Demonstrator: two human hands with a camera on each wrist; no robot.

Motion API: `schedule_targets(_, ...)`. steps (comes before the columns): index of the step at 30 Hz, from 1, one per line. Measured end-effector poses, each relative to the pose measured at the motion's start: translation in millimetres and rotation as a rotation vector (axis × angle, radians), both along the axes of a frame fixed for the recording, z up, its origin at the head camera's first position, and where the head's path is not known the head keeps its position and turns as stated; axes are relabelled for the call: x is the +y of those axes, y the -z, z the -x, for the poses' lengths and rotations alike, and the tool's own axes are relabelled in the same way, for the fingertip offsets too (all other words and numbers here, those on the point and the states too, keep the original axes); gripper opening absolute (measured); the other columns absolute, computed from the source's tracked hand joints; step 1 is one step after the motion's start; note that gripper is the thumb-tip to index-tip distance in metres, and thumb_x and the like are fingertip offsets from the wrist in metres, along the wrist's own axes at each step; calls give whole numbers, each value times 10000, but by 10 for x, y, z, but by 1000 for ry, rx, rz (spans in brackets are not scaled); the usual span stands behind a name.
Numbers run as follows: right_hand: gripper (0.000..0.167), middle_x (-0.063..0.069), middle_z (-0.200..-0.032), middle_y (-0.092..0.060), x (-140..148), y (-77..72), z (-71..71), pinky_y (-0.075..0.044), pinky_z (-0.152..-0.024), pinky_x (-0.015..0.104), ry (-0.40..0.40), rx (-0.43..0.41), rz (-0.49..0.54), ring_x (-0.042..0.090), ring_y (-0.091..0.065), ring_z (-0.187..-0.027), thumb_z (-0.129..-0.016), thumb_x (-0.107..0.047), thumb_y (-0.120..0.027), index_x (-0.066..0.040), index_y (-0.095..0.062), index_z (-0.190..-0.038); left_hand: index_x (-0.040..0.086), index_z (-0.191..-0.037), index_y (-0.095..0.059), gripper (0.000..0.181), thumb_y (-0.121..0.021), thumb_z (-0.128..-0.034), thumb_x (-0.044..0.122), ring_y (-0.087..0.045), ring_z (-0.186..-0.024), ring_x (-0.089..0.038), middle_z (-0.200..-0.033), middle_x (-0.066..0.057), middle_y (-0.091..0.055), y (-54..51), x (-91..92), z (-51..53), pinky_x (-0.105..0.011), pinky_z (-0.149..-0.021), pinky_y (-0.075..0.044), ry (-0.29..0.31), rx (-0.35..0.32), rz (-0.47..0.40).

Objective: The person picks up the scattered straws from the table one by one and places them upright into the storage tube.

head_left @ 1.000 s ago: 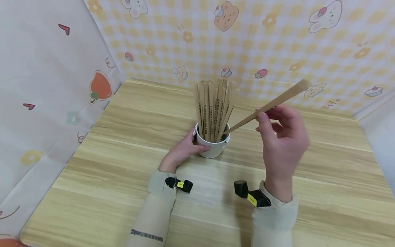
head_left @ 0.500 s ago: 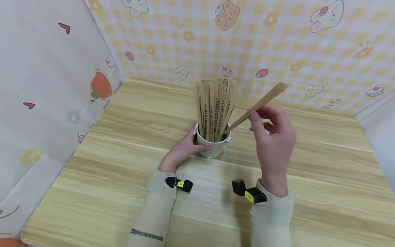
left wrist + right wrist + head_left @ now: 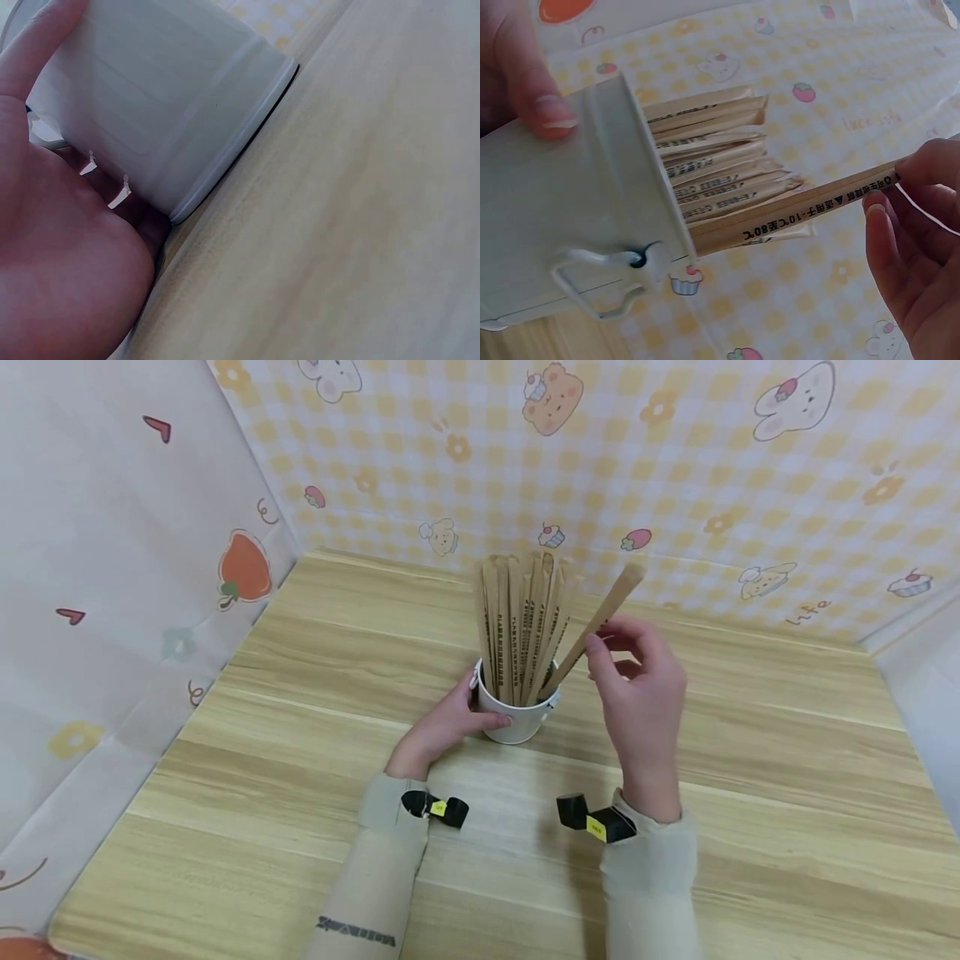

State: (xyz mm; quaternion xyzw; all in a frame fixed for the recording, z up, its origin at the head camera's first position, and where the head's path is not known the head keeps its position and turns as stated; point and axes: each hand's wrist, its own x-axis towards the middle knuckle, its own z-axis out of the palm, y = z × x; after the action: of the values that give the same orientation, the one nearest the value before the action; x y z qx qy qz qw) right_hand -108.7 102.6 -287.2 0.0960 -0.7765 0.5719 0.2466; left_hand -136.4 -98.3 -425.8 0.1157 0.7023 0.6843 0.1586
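A small white metal bucket (image 3: pixel 527 727) stands upright on the wooden table, packed with several brown paper-wrapped straws (image 3: pixel 513 635). My left hand (image 3: pixel 447 727) grips the bucket from the left, thumb across its front; the left wrist view shows the palm and fingers curled round its wall (image 3: pixel 165 97). Between thumb and fingertips my right hand (image 3: pixel 645 697) pinches one paper-wrapped straw (image 3: pixel 609 602), which leans to the right. Its lower end is inside the bucket's rim, hidden from view. Dark print runs along the held straw (image 3: pixel 802 211) in the right wrist view.
The bucket's wire handle (image 3: pixel 600 281) hangs from a side lug. Behind the wooden table (image 3: pixel 300 693) rises a yellow-checked wall covering (image 3: pixel 480 460) with cartoon prints. A white printed sheet (image 3: pixel 127 610) stands along the left edge.
My right hand has moved left toward the bucket, and the pinched straw has gone deeper into it and become steeper. The left hand and bucket have stayed put.
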Motion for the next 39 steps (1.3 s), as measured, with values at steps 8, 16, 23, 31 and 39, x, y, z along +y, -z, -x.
schedule_targets(8, 203, 0, -906, -621, -1, 210, 121, -486, -556, 208, -5, -35, -81, 115, -580, -735, -837, -173, -608, -59, -614, -1005, 313, -1380, -182, 932, -779, -666, 249, -377, -1187, -184, -1302, -3, -377, 11, -2, -11, -360, -975, -329, -4, -8, -10)
schedule_targets(16, 196, -50, -913, -607, -8, 385, 209, -491, -548, 231, 7, -133, -151, 52, -569, -748, -839, -219, -601, -87, -608, -983, 348, -1380, -173, 932, -774, -675, 248, -361, -1200, -157, -1321, 27, -360, 19, 10, -12, -350, -992, -305, 6, -13, -14)
schedule_targets(23, 178, -55, -904, -601, 9, 453, 226, -489, -548, 240, 21, -177, -205, 52, -559, -761, -835, -224, -604, -106, -605, -968, 323, -1397, -136, 949, -762, -695, 198, -331, -1224, -185, -1361, 2, -314, -16, 37, -20, -367, -1013, -270, 17, -13, -20)
schedule_targets(31, 194, -5, -915, -592, 12, 485, 242, -490, -496, 257, 18, -269, -267, 113, -557, -736, -838, -205, -601, -80, -600, -987, 352, -1384, -153, 943, -772, -679, 245, -349, -1211, -179, -1347, 15, -331, 0, 30, -11, -363, -997, -297, 24, -8, -20)
schedule_targets(39, 225, 10, -996, -580, 59, 502, 252, -504, -533, 293, -65, -397, -324, 170, -555, -823, -852, -216, -578, -95, -594, -1041, 348, -1389, -154, 952, -774, -672, 249, -361, -1204, -182, -1341, 10, -348, 11, 4, -15, -366, -994, -306, 20, 1, -36)
